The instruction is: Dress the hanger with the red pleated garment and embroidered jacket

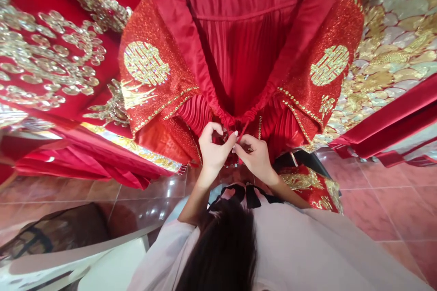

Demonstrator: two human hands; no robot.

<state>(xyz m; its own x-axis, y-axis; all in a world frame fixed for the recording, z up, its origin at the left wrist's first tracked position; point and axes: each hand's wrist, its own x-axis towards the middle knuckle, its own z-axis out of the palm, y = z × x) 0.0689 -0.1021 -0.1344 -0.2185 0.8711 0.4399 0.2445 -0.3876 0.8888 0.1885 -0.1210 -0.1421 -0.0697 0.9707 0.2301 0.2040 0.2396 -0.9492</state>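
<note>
**Desk:** Hands first, from the head camera. What have you got?

**Operator:** My left hand (213, 148) is curled, thumb and forefinger pinched narrow on the gathered red drawstring (239, 126) at the lower middle of the red garment (239, 54). My right hand (256, 157) meets it fingertip to fingertip, also pinched on the cord ends. The two hands are touching just below the point where the ruched red hem comes together.

**Desk:** And the garment itself?

**Operator:** It hangs in front of me, filling the top centre of the view. A pleated red panel runs down its middle, framed by a smooth red satin border that narrows to the drawstring. On either side are glittering red flaps, each with a round gold emblem: the left emblem (146, 62) and the right emblem (329, 64). A gold-beaded trim edges both flaps.

**Desk:** Surroundings?

**Operator:** More red cloth with silver and gold sequin embroidery (51, 63) to the left, gold scale-patterned fabric (396, 22) to the upper right. Below, a reddish tiled floor (385, 200) shows at both sides. My dark hair (221, 245) and pale top (307, 245) fill the bottom edge, with a black ribbon (252, 195) just under the wrists.
</note>
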